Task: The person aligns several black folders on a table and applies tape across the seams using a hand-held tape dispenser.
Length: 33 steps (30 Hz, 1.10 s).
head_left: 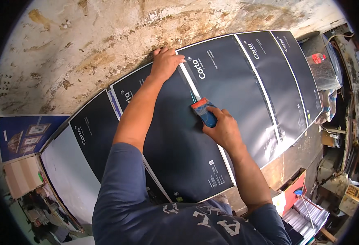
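Large black printed sheets (232, 81) lie side by side on a worn work surface (85, 45), with white strips between the panels. My left hand (165, 61) presses flat on the top edge of the middle sheet, fingers spread over the white seam. My right hand (222, 126) grips a small blue tool with an orange-red tip (202, 108), held against the white seam (189, 81) lower down. The tool's tip touches the seam line between two black panels.
A clear plastic bottle with a red label (317, 58) lies at the upper right. Stacked metal parts and a blue-handled tool (304, 204) sit below the table edge at right. A blue poster (24, 134) and a pale sheet (67, 171) are at left.
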Tool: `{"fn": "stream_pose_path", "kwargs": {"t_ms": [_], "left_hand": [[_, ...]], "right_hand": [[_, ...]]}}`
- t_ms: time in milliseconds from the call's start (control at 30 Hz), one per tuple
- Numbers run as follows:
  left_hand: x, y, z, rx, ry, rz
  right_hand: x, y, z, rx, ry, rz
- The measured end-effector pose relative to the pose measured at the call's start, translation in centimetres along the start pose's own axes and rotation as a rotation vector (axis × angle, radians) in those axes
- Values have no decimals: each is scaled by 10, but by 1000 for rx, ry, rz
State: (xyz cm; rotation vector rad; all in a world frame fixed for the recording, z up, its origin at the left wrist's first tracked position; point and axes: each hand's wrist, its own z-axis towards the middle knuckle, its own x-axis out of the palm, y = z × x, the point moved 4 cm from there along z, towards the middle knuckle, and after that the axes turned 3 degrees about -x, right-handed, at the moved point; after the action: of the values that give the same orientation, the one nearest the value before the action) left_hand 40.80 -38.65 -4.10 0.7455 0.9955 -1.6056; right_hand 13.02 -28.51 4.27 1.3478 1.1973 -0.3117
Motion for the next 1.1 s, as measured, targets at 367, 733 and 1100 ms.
{"fn": "stream_pose_path", "kwargs": {"t_ms": [367,733,1100], "left_hand": [[-19,-19,-6,43,-91,121],[14,-54,-36,-144,412,33],[18,-56,-33,-182,551,131]], "right_hand": [[-2,2,4,20,51,-32],[-3,-2,4,-72,25,13],[-12,-26,-31,-43,195,6]]}}
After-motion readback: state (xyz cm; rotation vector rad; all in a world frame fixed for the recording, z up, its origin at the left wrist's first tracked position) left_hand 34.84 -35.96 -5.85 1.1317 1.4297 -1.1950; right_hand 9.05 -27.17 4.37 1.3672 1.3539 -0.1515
